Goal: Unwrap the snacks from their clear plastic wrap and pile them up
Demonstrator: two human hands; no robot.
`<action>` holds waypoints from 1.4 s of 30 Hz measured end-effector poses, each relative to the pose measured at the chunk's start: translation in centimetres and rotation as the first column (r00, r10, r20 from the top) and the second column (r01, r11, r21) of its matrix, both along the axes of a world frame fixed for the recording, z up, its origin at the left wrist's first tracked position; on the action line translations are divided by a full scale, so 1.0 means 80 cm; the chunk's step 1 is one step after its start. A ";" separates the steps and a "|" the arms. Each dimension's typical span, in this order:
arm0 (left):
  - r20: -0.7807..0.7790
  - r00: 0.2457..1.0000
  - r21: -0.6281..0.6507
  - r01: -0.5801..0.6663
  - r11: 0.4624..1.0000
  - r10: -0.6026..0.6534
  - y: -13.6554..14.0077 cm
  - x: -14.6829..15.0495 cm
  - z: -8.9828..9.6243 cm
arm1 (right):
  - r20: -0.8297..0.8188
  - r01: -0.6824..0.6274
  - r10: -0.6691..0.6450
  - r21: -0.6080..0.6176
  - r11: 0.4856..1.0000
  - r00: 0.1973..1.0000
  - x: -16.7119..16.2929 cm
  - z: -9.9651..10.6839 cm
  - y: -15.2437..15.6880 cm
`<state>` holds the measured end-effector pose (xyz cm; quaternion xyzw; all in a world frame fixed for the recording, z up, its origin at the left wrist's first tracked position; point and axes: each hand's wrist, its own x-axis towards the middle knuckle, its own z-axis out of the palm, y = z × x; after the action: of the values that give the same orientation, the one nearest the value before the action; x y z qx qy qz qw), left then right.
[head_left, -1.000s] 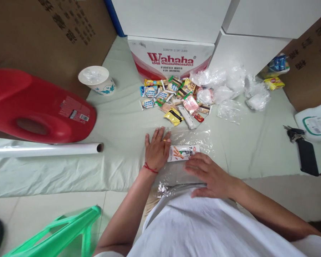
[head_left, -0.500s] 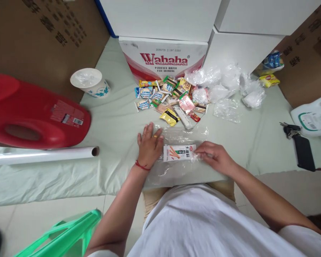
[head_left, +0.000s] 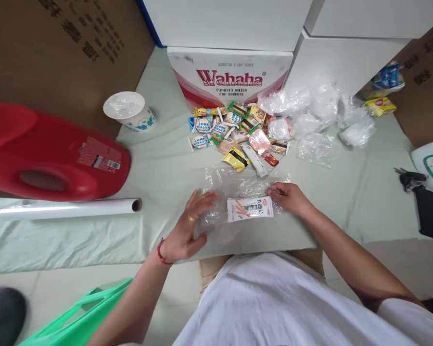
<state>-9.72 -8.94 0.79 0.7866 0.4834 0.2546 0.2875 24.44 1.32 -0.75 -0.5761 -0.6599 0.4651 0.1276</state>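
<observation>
A white snack packet (head_left: 250,209) with a picture of orange sticks lies flat on a clear plastic bag (head_left: 216,180), close to the table's front edge. My right hand (head_left: 290,198) is closed in a pinch on the bag at its right side, by the packet's upper right corner. At the bag's left end is my left hand (head_left: 188,228), fingers spread and thumb apart, holding nothing. Whether its fingertips touch the film is hard to tell. Beyond the bag sits a pile of small wrapped snacks (head_left: 236,129).
Crumpled clear bags (head_left: 310,115) lie right of the pile, before a Wahaha carton (head_left: 231,72). On the left stand a paper cup (head_left: 130,110), a red jug (head_left: 57,154) and a white roll (head_left: 72,209). Keys and a black phone-like object (head_left: 430,211) lie far right.
My left hand has moved left, off the bag's left side, and its fingers have spread. My right hand has shifted slightly up, to the packet's upper right corner. The camera view has shifted a little.
</observation>
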 end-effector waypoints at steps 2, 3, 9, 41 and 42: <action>-0.063 0.996 -0.006 0.061 0.998 -0.061 -0.010 -0.002 -0.009 | 0.006 0.007 -0.007 -0.017 1.000 1.000 0.000 0.000 0.002; -0.104 0.993 -0.003 0.053 0.999 -0.053 -0.012 -0.001 -0.014 | 0.013 0.007 -0.007 -0.023 1.000 1.000 -0.001 0.001 0.004; -0.077 0.952 0.026 -0.294 0.955 0.295 0.004 0.015 -0.031 | 0.007 -0.009 0.009 -0.062 0.998 1.000 0.001 0.003 0.012; -0.103 0.775 0.001 -0.627 0.779 0.624 0.042 0.039 -0.041 | 0.410 -0.755 0.642 0.461 0.467 0.648 -0.082 0.057 -0.017; -0.085 0.785 -0.034 -0.617 0.786 0.613 0.043 0.037 -0.040 | 0.424 -0.775 0.658 0.456 0.438 0.622 -0.079 0.048 -0.030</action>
<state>-6.77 -5.51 -2.39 0.5857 0.7303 0.2923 0.1953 18.09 -1.09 3.07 -0.2077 -0.9602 0.1843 0.0316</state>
